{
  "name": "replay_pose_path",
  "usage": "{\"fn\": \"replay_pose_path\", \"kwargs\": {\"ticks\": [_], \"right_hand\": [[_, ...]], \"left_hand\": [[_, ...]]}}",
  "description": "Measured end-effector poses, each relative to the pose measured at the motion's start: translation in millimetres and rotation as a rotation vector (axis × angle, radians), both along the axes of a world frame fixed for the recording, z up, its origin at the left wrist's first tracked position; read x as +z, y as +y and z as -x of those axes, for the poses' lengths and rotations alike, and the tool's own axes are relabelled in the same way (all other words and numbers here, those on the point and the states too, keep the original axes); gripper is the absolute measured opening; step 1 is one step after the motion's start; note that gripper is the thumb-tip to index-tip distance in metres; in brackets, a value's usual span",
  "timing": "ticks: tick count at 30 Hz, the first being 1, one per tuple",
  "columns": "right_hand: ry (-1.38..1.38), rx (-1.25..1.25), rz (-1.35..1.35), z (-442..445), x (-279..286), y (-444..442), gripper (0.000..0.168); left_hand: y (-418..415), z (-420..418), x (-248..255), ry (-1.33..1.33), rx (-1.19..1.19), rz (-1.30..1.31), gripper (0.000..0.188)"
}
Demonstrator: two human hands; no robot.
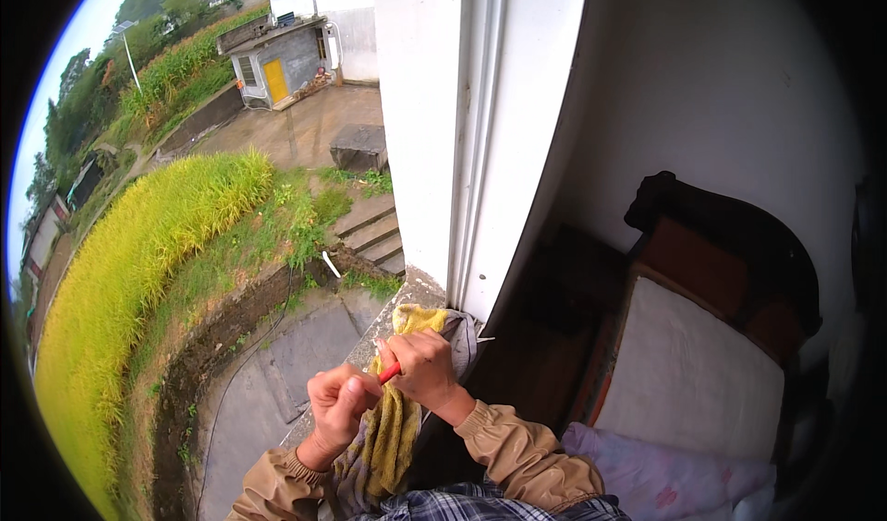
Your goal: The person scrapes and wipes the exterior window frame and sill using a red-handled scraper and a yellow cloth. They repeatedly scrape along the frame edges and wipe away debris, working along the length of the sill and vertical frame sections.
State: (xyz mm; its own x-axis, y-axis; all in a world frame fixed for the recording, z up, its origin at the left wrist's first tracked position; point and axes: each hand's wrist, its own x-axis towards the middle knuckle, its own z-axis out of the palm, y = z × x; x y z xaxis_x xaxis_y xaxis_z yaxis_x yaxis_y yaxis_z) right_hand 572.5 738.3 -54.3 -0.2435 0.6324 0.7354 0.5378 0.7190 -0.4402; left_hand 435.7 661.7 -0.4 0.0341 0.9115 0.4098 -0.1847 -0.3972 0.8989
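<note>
Both hands meet above a window sill, close together. My right hand is closed around a short red rod-like thing, whose kind I cannot tell. My left hand has its fingers curled at the other end of the red thing; that end is hidden by the fingers. Beneath the hands a yellow and grey cloth lies along the sill, its far end bunched against the window frame. Tan sleeves cover both forearms.
Outside on the left, a drop leads down to a concrete yard, with steps and a yellow-green crop beyond. Inside on the right stands a bed with a dark headboard, a pale mattress and a floral cover.
</note>
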Motion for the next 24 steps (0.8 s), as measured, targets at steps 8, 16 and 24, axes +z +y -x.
{"fn": "replay_pose_path", "kwargs": {"ticks": [8,16,24], "right_hand": [[-0.046,0.231,0.046,0,2,-51,0.027],[-0.099,0.261,-0.086,-32,-16,-4,0.028],[-0.071,0.362,-0.054,-39,-15,-17,0.03]], "left_hand": [[-43,25,2,0.42,-0.469,-0.383,0.015],[-13,-19,-24,0.567,-0.283,-0.556,0.016],[-35,-32,-21,0.567,-0.174,-0.51,0.01]]}}
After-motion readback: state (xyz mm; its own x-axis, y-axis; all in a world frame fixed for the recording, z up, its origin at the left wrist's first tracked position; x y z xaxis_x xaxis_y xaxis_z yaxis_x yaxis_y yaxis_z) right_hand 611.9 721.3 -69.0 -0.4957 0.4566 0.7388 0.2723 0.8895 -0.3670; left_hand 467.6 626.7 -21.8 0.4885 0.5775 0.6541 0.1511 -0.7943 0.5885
